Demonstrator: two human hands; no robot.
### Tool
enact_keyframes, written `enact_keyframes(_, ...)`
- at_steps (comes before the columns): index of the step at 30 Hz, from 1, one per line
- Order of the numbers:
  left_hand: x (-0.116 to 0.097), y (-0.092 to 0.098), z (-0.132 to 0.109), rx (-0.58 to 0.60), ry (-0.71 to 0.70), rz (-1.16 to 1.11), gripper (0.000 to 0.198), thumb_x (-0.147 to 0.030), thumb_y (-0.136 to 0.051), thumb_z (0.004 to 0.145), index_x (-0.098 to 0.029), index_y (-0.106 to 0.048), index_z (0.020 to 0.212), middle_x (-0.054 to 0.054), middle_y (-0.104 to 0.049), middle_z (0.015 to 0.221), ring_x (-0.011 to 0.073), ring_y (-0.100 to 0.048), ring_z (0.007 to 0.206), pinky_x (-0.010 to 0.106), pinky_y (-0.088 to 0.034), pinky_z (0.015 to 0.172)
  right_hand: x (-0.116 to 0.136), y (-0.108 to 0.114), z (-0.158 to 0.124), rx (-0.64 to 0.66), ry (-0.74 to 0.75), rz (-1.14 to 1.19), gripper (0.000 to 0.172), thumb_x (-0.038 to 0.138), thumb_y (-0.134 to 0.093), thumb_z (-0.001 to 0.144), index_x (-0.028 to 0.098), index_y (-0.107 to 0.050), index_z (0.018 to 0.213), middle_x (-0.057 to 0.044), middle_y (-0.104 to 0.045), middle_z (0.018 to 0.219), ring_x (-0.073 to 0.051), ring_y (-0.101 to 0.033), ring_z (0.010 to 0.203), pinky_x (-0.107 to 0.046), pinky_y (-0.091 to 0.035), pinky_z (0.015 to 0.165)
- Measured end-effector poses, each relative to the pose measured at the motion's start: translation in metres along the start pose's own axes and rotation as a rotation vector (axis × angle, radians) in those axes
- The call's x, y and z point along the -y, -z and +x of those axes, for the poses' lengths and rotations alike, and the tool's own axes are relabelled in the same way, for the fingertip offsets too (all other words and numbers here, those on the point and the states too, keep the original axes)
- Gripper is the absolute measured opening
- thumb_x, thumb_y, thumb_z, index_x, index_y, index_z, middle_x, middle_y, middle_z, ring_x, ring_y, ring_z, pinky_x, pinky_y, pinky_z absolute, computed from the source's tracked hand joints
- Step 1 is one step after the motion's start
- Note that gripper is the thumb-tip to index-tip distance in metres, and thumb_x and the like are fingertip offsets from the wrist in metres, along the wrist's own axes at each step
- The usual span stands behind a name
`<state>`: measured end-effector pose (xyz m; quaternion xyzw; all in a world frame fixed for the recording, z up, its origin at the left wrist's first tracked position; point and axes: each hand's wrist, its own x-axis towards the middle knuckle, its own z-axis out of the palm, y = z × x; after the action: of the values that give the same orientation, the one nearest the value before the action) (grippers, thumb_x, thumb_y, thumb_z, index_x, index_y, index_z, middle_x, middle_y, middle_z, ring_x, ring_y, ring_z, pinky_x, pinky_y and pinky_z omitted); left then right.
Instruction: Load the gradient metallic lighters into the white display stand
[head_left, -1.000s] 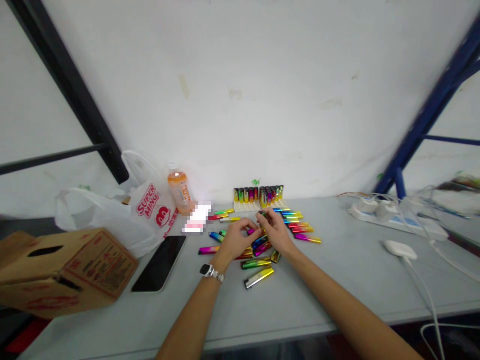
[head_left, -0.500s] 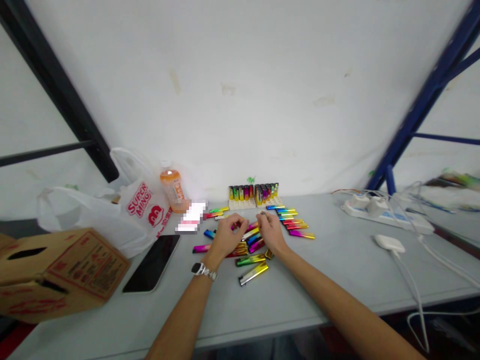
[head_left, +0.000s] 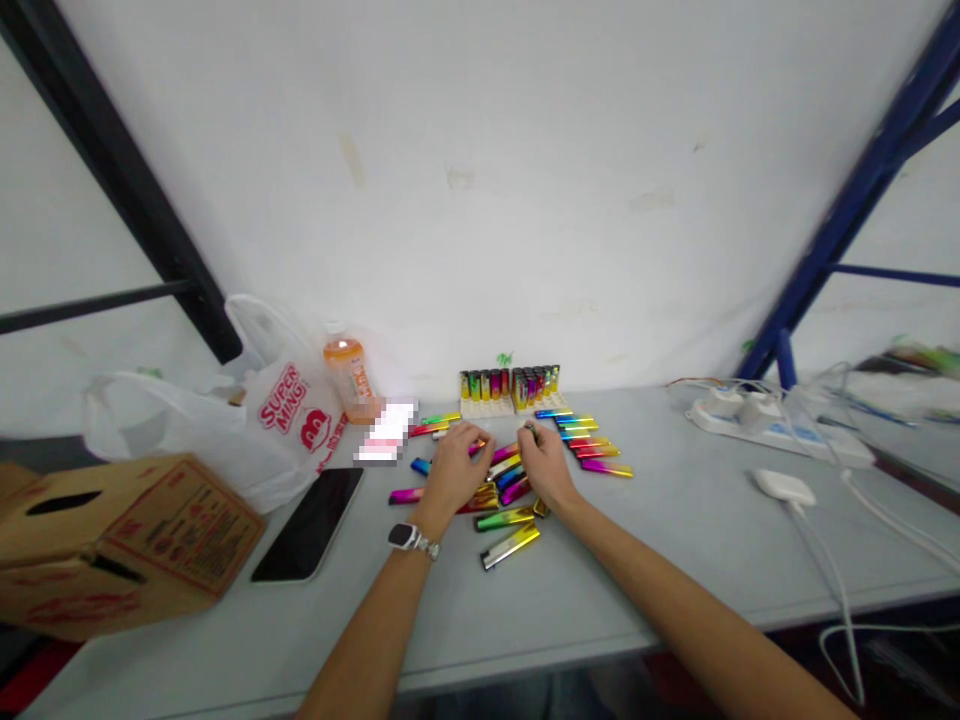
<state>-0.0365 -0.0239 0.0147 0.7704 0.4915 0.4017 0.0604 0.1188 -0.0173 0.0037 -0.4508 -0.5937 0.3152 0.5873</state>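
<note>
My left hand, with a watch on its wrist, is curled over the left of a loose pile of shiny coloured lighters. Its fingers bend into a pinch, and whatever is between them is hidden. Just to the right, my right hand is closed around a lighter, of which only a small dark end shows above the fist. Behind both hands, rows of lighters stand upright in two pale holed trays. More lighters lie fanned out to the right of my right hand.
On the left are a cardboard box, a white plastic bag, an orange drink bottle and a black phone. At right, a power strip and a white charger trail cables across the grey table.
The view has shifted slightly. Both hands stay nearly in place, and the dark end of the lighter in my right fist shows a little differently.
</note>
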Motion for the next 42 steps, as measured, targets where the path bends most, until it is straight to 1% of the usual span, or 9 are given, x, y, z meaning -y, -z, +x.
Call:
enact_keyframes(4, 0.008, 0.000, -0.002, 0.049, 0.093, 0.223, 0.013, -0.021, -0.055, 0.088, -0.018, -0.067, 0.091, 0.009, -0.066, 0.099, 0.0251, -0.059, 0.102, 0.040, -0.044, 0.093, 0.002, 0.002, 0.000, 0.106, -0.094, 0.124, 0.028, 0.037, -0.043, 0.084, 0.020, -0.050, 0.064, 0.005, -0.036, 0.052, -0.012, -0.034, 0.050, -0.026, -0.026, 0.049)
enact_keyframes(8, 0.010, 0.003, -0.004, 0.157, 0.144, 0.328, 0.021, -0.014, -0.054, 0.084, -0.017, -0.067, 0.101, 0.010, -0.065, 0.106, 0.0274, -0.058, 0.107, 0.041, -0.044, 0.094, 0.000, 0.002, 0.005, 0.224, -0.187, 0.347, 0.044, 0.052, -0.037, 0.091, 0.018, -0.064, 0.095, 0.004, -0.044, 0.058, -0.012, -0.039, 0.049, -0.026, -0.031, 0.049)
enact_keyframes(15, 0.013, 0.000, -0.001, 0.244, 0.175, 0.334, 0.032, -0.010, -0.055, 0.083, -0.015, -0.063, 0.114, 0.012, -0.063, 0.110, 0.0263, -0.058, 0.107, 0.038, -0.044, 0.096, -0.003, 0.005, 0.017, 0.265, -0.043, 0.133, 0.040, 0.058, -0.052, 0.087, 0.020, -0.065, 0.093, 0.001, -0.054, 0.070, -0.016, -0.051, 0.066, -0.029, -0.042, 0.063)
enact_keyframes(21, 0.013, -0.010, 0.005, 0.224, 0.133, 0.318, 0.023, -0.012, -0.055, 0.085, -0.014, -0.065, 0.105, 0.012, -0.066, 0.104, 0.0253, -0.060, 0.104, 0.035, -0.045, 0.094, -0.018, 0.002, 0.031, 0.310, 0.020, 0.146, 0.029, 0.043, -0.066, 0.080, 0.022, -0.060, 0.099, 0.000, -0.061, 0.085, -0.016, -0.057, 0.072, -0.030, -0.046, 0.069)
enact_keyframes(25, 0.014, -0.014, 0.007, 0.187, 0.151, 0.220, 0.023, -0.011, -0.054, 0.085, -0.017, -0.065, 0.105, 0.010, -0.069, 0.102, 0.0230, -0.064, 0.098, 0.034, -0.047, 0.089, -0.020, 0.007, 0.059, 0.248, 0.129, -0.073, 0.020, 0.034, -0.067, 0.077, 0.020, -0.063, 0.091, -0.003, -0.067, 0.091, -0.019, -0.061, 0.085, -0.035, -0.046, 0.081)
enact_keyframes(29, 0.015, -0.020, 0.009, 0.131, 0.217, -0.009, 0.017, -0.016, -0.058, 0.086, -0.019, -0.064, 0.102, 0.007, -0.072, 0.092, 0.0209, -0.067, 0.085, 0.032, -0.050, 0.080, -0.011, 0.012, 0.100, 0.173, 0.329, -0.402, 0.017, 0.026, -0.068, 0.075, 0.019, -0.066, 0.090, -0.005, -0.067, 0.091, -0.019, -0.060, 0.083, -0.033, -0.045, 0.080)
enact_keyframes(31, 0.016, -0.023, 0.010, 0.086, 0.224, -0.117, 0.015, -0.017, -0.060, 0.085, -0.019, -0.062, 0.100, 0.005, -0.072, 0.089, 0.0195, -0.068, 0.082, 0.030, -0.050, 0.076, -0.008, 0.013, 0.121, 0.218, 0.341, -0.490, 0.023, 0.021, -0.063, 0.078, 0.018, -0.065, 0.101, -0.003, -0.067, 0.081, -0.017, -0.059, 0.072, -0.030, -0.045, 0.072)
enact_keyframes(34, 0.016, -0.026, 0.011, 0.025, 0.219, -0.233, 0.011, -0.019, -0.061, 0.085, -0.020, -0.059, 0.095, 0.003, -0.071, 0.084, 0.0178, -0.067, 0.077, 0.028, -0.050, 0.072, -0.009, 0.011, 0.146, 0.317, 0.388, -0.586, 0.031, 0.016, -0.059, 0.080, 0.020, -0.062, 0.111, -0.003, -0.070, 0.088, -0.016, -0.061, 0.071, -0.028, -0.044, 0.071)
enact_keyframes(42, 0.010, -0.023, 0.011, -0.014, 0.263, -0.357, 0.012, -0.020, -0.063, 0.082, -0.020, -0.055, 0.091, 0.001, -0.070, 0.078, 0.0178, -0.069, 0.071, 0.028, -0.051, 0.067, -0.022, 0.003, 0.175, 0.405, 0.423, -0.895, 0.014, 0.024, -0.062, 0.081, 0.021, -0.068, 0.094, -0.002, -0.073, 0.085, -0.021, -0.063, 0.085, -0.037, -0.032, 0.087)
